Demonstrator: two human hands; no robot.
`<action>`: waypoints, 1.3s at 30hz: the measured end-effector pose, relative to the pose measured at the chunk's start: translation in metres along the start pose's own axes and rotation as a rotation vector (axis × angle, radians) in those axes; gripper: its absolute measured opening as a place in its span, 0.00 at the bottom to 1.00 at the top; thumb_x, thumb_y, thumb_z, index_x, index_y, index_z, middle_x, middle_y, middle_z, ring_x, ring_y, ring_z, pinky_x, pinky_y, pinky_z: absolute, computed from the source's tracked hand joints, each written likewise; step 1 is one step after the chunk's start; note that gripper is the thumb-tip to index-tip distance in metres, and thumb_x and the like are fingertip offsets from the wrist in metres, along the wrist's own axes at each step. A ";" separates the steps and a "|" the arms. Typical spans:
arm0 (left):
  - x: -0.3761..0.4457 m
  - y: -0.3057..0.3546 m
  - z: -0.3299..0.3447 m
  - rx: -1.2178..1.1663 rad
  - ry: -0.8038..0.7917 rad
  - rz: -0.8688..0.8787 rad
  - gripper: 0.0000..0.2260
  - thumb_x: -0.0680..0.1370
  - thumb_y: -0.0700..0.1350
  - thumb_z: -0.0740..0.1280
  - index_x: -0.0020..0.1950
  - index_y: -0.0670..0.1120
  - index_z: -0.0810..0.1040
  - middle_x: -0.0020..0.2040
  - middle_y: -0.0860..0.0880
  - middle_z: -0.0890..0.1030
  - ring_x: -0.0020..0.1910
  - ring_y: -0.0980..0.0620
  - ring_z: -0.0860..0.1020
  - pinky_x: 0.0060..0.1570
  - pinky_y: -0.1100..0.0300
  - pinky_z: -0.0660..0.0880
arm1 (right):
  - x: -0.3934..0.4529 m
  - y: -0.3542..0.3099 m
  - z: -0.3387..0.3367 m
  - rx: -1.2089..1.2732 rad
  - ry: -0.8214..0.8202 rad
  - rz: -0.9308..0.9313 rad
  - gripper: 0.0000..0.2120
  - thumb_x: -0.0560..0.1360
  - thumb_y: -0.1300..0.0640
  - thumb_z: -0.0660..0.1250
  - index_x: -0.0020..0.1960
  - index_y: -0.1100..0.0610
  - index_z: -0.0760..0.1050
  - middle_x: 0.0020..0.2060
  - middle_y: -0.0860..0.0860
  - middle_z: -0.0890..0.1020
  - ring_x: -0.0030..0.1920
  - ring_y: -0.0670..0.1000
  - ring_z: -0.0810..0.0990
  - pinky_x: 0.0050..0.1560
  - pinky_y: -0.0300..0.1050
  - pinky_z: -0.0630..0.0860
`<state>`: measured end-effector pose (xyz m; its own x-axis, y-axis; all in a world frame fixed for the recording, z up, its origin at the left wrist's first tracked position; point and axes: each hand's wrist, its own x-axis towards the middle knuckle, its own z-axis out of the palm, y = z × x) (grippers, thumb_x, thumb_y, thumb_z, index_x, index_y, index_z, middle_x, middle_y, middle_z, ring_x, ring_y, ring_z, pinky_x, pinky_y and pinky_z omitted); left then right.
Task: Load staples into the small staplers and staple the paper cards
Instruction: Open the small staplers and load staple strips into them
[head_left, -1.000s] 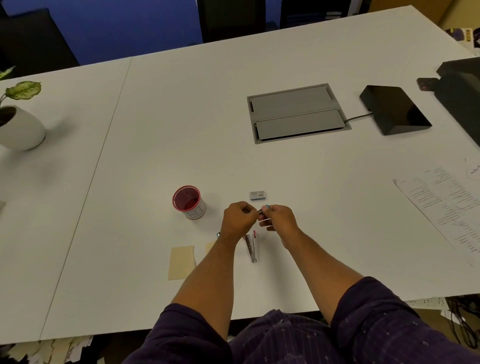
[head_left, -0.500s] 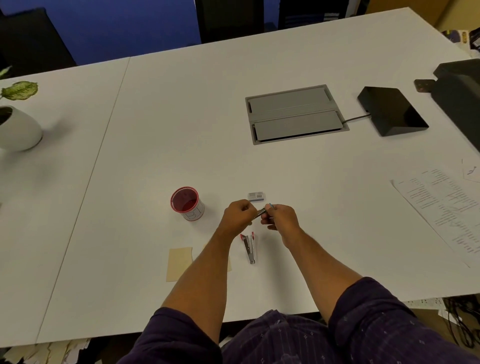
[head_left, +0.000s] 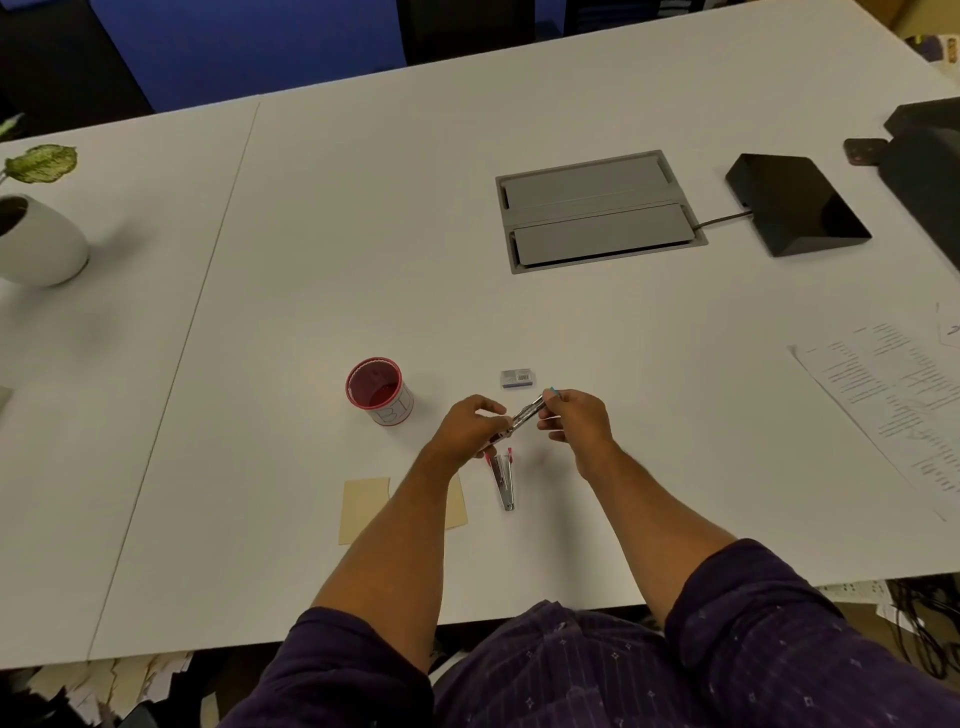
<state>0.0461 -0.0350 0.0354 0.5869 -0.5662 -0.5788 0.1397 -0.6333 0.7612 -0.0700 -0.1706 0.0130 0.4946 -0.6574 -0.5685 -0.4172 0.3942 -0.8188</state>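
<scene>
A small metal stapler with a blue tip (head_left: 529, 413) is held above the table between both hands. My left hand (head_left: 470, 428) grips its lower left end and my right hand (head_left: 574, 418) grips its upper right end. A second small stapler with pink ends (head_left: 504, 480) lies on the table just below my hands. A small staple box (head_left: 518, 378) sits just beyond them. Tan paper cards (head_left: 365, 509) lie at the near left, partly hidden under my left forearm.
A red-rimmed cup (head_left: 381, 391) stands left of my hands. A grey cable hatch (head_left: 597, 210) and a black wedge-shaped device (head_left: 795, 205) lie farther back. Printed sheets (head_left: 893, 400) lie at the right, a potted plant (head_left: 36, 239) at the far left.
The held stapler has tilted and my hands have drawn slightly apart along it. The stapler on the table and the staple box have not moved.
</scene>
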 end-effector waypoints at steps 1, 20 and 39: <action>0.000 -0.001 -0.001 0.033 -0.019 -0.018 0.09 0.76 0.43 0.71 0.55 0.43 0.80 0.46 0.42 0.86 0.34 0.49 0.79 0.32 0.60 0.72 | 0.000 0.000 0.000 0.009 0.002 -0.006 0.08 0.81 0.54 0.67 0.46 0.55 0.81 0.37 0.52 0.84 0.35 0.49 0.83 0.40 0.44 0.79; 0.003 -0.008 -0.001 -0.023 0.064 -0.050 0.15 0.75 0.31 0.63 0.60 0.39 0.79 0.48 0.42 0.85 0.36 0.51 0.79 0.30 0.64 0.74 | 0.002 -0.049 0.024 -0.084 -0.098 -0.251 0.08 0.79 0.52 0.70 0.47 0.56 0.82 0.38 0.53 0.87 0.38 0.51 0.87 0.40 0.44 0.81; 0.003 0.018 0.003 0.008 0.081 0.268 0.11 0.76 0.43 0.73 0.57 0.46 0.80 0.42 0.42 0.82 0.28 0.53 0.75 0.25 0.63 0.71 | 0.005 -0.031 0.005 0.136 -0.064 0.083 0.10 0.80 0.53 0.68 0.45 0.58 0.83 0.32 0.52 0.86 0.31 0.49 0.83 0.32 0.40 0.75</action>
<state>0.0477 -0.0495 0.0462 0.6638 -0.6705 -0.3312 -0.0355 -0.4706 0.8816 -0.0510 -0.1829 0.0352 0.5118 -0.5788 -0.6348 -0.3535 0.5316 -0.7697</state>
